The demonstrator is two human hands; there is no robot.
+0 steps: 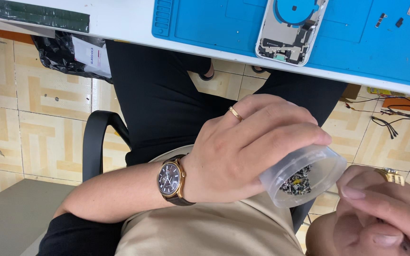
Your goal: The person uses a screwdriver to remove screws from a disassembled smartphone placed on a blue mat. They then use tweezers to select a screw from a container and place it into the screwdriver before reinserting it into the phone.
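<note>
My left hand wraps around a small clear plastic cup, tilted on its side over my lap, with its open mouth turned to the right. Several tiny dark screws and metal parts lie inside the cup. A gold ring and a brown wristwatch are on that hand and wrist. My right hand is at the lower right, fingers pinched together just beside the cup's mouth; whether anything is between them is hidden. An opened phone back housing lies on the blue work mat on the white table.
The white table edge runs across the top. A black bag hangs under it at left. A black chair armrest is at my left side. Loose wires lie on the tiled floor at right.
</note>
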